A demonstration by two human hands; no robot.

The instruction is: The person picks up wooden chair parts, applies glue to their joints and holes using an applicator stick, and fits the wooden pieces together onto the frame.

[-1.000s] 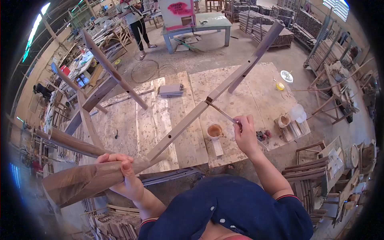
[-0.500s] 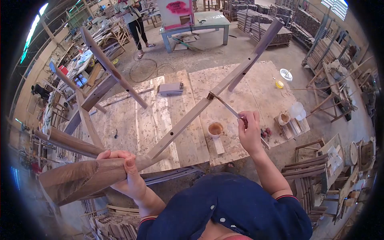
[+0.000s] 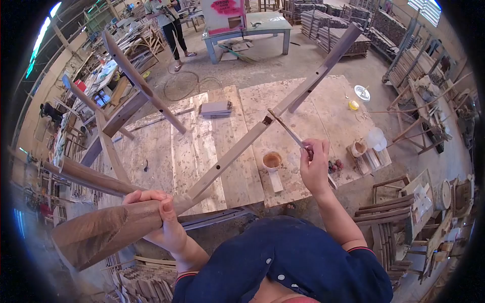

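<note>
My left hand (image 3: 166, 214) is wrapped around the thick, rounded end of a wooden chair frame (image 3: 233, 151), whose long rail slants up across the table. Along that rail are dark round holes and a squared slot. Between its fingertips my right hand (image 3: 316, 164) pinches a thin stick (image 3: 289, 132) with a brown-coated tip. That tip lies at the rail, just beside the slot. Below the stick stands a small cup of brown paste (image 3: 272, 160), with a short pale wood piece (image 3: 275, 183) in front of it.
A second wooden frame (image 3: 126, 65) stands at the left. On the worktable (image 3: 212, 151) lie grey blocks (image 3: 215, 109), a yellow lid (image 3: 353, 105) and another container (image 3: 358, 148). Farther back are a person (image 3: 169, 25), a blue-grey table (image 3: 247, 30) and stacked wood (image 3: 328, 33).
The stick's tip has shifted slightly up and right, from the slot to the rail just beyond it. My left hand keeps its hold, and the frame has barely moved.
</note>
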